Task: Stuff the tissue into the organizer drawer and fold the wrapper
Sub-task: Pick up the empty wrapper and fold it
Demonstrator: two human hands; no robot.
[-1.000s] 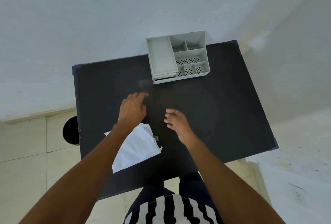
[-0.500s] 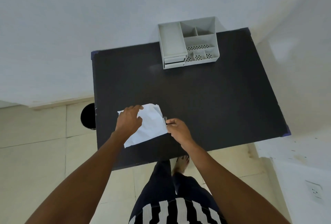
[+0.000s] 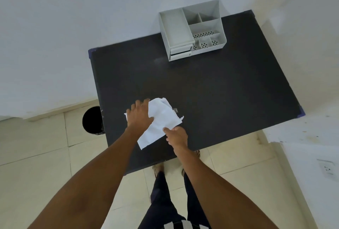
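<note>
A crumpled white tissue [image 3: 161,118] lies on the black table [image 3: 211,91] near its front edge. My left hand [image 3: 139,116] rests flat on the tissue's left side, fingers spread. My right hand [image 3: 177,135] pinches the tissue's lower right edge. A small clear wrapper piece [image 3: 175,110] peeks out at the tissue's right. The grey organizer [image 3: 191,29] stands at the table's far edge, with its small drawers [image 3: 180,53] at the front left, both shut.
A black round bin [image 3: 91,120] stands on the tiled floor left of the table. White walls rise behind and to the right. My legs and feet show below the table's front edge.
Both hands came back from the table's middle to the tissue. The left hand now presses on it and the right hand has taken hold of its edge.
</note>
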